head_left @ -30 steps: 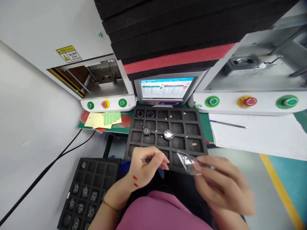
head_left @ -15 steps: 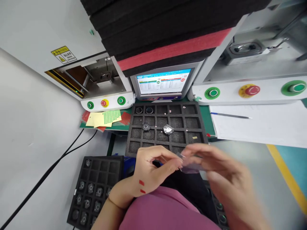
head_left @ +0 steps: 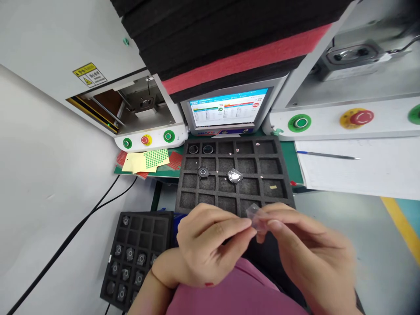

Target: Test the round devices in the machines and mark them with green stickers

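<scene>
A small piece of clear plastic film [head_left: 256, 215] is held between both hands in front of the foam tray's near edge. My left hand [head_left: 210, 243] pinches its left edge between thumb and forefinger. On its right side, my right hand [head_left: 308, 251] grips the film with thumb and fingers. Just beyond, in the black foam tray [head_left: 226, 200], lie a round watch body with a dark back [head_left: 203, 172] and another watch body under shiny film [head_left: 235, 176]. Two dark round pieces, one a ring-like disc [head_left: 208, 149], sit in its far left cells.
A second foam tray [head_left: 134, 238] with several film-wrapped watch bodies stands lower left. Sticker sheets [head_left: 149, 161], a monitor [head_left: 229, 109] and a pen [head_left: 328, 155] on paper lie around the tray. Button panels [head_left: 147, 140] flank the monitor; stacked black foam [head_left: 229, 39] overhangs it.
My left hand has turned over, its knuckles now higher, and the right thumb has come round onto the film. The film has shifted up and stands more upright. The view has moved slightly.
</scene>
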The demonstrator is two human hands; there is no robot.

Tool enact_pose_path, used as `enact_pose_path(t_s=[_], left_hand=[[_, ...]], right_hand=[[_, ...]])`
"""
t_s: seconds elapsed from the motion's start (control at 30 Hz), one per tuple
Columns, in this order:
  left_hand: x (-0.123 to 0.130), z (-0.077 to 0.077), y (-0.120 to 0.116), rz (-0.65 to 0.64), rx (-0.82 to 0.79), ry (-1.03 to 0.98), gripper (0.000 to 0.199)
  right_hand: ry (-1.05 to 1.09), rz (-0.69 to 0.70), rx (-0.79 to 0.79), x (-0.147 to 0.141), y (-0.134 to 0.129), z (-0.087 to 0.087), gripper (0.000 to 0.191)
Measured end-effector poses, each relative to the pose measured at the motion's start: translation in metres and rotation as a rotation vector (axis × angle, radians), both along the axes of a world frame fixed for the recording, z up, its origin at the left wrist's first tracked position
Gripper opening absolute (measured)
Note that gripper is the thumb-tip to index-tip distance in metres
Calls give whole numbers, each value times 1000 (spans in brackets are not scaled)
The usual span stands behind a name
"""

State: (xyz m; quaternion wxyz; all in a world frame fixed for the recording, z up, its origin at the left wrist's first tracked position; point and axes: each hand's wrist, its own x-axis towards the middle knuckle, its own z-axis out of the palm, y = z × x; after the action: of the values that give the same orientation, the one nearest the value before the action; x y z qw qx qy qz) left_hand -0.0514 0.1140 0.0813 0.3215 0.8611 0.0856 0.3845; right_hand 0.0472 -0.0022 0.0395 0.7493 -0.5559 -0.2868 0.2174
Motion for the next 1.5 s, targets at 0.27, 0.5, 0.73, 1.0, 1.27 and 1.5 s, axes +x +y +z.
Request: enact_pose_path(t_s=[0.27,0.5,0.73,1.0,1.27,1.5], left_hand=[[6,-3,-1,-31,-37,51,10],[6,-3,-3,-46,-42,25,7],[5,-1,-3,-2,84,34,11],[5,-6,-7,54,130,12,13],[4,-6,-4,9,-48,7,9],[7,-9,-2,21,-235,-51,8]], right_hand=[[-97,18,-18,0,-1,5,14],[-222,-13,-40,0,-4,2,18],[-389,-60,-94,-4,-7,2,19],[-452,-72,-107,-8,-9,0,23],[-376,-68,-66,-8,-2,5,19],[-303,-47,-11,-9,-2,4,21]])
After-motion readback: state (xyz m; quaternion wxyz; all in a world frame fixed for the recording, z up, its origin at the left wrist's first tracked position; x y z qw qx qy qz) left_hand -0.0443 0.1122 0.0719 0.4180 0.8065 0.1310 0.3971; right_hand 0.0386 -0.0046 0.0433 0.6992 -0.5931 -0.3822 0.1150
